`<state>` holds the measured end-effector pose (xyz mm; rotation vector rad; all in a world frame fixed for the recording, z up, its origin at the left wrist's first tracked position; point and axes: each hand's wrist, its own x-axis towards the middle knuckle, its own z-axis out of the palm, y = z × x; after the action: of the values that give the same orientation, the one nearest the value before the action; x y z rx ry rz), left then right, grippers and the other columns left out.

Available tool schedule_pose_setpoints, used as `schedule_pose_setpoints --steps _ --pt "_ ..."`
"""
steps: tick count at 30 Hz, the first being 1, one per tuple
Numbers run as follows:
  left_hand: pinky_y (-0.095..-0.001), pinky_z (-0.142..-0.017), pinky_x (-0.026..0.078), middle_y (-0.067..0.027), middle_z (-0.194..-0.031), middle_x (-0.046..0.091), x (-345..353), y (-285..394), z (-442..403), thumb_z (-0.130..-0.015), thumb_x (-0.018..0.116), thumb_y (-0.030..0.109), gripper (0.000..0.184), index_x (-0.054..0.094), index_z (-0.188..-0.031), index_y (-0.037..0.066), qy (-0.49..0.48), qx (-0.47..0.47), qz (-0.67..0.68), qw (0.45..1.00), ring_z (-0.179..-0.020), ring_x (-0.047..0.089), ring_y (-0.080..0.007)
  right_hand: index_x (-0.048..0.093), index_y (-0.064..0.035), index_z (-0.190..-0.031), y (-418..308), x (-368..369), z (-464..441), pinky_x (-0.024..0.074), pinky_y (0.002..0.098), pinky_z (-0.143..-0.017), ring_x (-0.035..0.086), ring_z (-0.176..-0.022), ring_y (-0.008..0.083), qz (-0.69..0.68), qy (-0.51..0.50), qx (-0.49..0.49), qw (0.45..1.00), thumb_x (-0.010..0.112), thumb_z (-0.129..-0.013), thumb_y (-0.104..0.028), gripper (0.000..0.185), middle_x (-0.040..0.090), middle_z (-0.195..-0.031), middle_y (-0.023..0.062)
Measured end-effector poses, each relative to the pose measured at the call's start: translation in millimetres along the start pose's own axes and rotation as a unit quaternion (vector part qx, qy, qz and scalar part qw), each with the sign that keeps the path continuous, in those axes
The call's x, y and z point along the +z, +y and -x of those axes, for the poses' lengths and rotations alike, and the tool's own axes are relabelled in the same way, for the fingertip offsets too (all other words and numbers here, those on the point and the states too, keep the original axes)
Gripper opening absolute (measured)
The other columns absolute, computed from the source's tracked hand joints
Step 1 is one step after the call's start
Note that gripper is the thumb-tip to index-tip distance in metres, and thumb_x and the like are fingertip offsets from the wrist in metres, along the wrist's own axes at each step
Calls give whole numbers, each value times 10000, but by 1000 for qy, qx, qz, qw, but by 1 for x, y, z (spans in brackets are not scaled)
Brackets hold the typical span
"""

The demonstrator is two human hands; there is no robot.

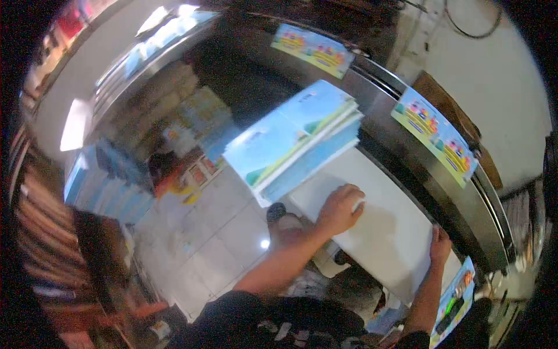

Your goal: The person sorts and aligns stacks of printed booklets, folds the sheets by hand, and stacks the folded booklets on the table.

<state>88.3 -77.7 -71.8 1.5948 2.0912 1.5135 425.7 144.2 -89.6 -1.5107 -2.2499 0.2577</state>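
A white work surface (378, 209) lies in front of me. Over its left part is my left hand (343, 207), its fingers curled inward; whether something small is in them is hidden. My right hand (440, 245) is at the surface's far right edge, fingers bent and close together, with nothing clearly visible in them. Beyond my left hand, a thick stack of blue printed sheets (290, 136) stands on the far left end of the surface. Near my right forearm lies a colourful sheet (456, 302) with a dark and green object on it.
A metal rail (383, 96) runs behind the surface, carrying two printed sheets (314, 49), (436, 134). More blue stacks (107, 186) stand at the left above a tiled floor (215, 250). Brown stacked material (49, 232) lines the left edge.
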Motion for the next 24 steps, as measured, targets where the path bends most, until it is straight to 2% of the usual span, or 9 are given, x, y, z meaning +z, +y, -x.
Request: schedule_pose_setpoints --steps 1,4,6,9,11,15,17,20,24 --pt "-430 -908 457 -141 -1065 586 3 -2 -1 -821 653 166 219 616 -1009 61 -12 12 16 1000 -1022 560 -341 644 -49 -1155 -6 -8 -2 457 448 -912 591 -1049 392 9 -44 20 999 514 -947 -403 431 633 -1121 227" --pt "-429 -919 452 -144 -1070 593 18 -1 -3 -813 659 168 226 634 -1008 56 -5 10 16 1000 -1032 559 -341 639 -66 -1167 9 -9 -9 461 477 -889 590 -1009 412 86 -42 25 995 520 -935 -436 452 650 -1050 225" --pt "-426 -927 450 -146 -1074 601 23 7 -3 -805 663 165 231 646 -1006 53 -2 -14 20 1000 -1037 561 -342 661 -65 -1129 14 -15 -7 455 473 -901 590 -1005 411 90 -16 49 995 521 -932 -444 450 660 -1033 216" --pt "-426 -919 455 -146 -1065 606 -1 4 -3 -803 662 161 230 643 -1005 53 -6 -7 -13 1000 -1028 567 -342 690 -61 -1076 -14 -13 1 455 466 -910 598 -1011 396 61 -15 8 998 527 -929 -440 438 660 -1063 207" --pt "-426 -916 456 -146 -1060 605 3 6 -4 -801 663 159 230 642 -1005 55 -10 -1 -15 1000 -1022 569 -341 686 -3 -963 -11 -13 1 491 459 -766 638 -878 403 35 38 -23 998 552 -917 -423 443 669 -916 231" --pt "-429 -909 458 -140 -1045 606 1 4 -1 -802 661 157 224 636 -998 55 -2 -16 12 1000 -1009 570 -341 683 7 -969 -24 -18 3 492 459 -770 637 -886 410 4 24 -6 1000 553 -915 -437 466 670 -923 233" --pt "-429 -907 459 -141 -1043 606 4 -4 -1 -803 660 157 220 632 -995 52 12 -11 0 1000 -1008 570 -342 684 -17 -1068 -26 -20 1 466 448 -913 611 -1026 395 33 -27 45 998 534 -930 -406 439 653 -1106 209" --pt "-430 -904 461 -147 -1037 606 -2 0 -3 -812 655 156 210 622 -986 44 5 -4 -3 1000 -1006 571 -341 678 6 -1028 -13 -12 -2 490 444 -820 631 -963 406 32 -22 29 999 527 -926 -453 494 661 -1003 242" --pt "-424 -918 456 -143 -1049 603 -3 0 -3 -826 646 160 205 619 -996 47 0 -6 13 1000 -1026 566 -335 673 -4 -1068 -11 -7 -1 488 441 -853 628 -997 397 38 16 -11 999 510 -933 -463 506 662 -1035 232"
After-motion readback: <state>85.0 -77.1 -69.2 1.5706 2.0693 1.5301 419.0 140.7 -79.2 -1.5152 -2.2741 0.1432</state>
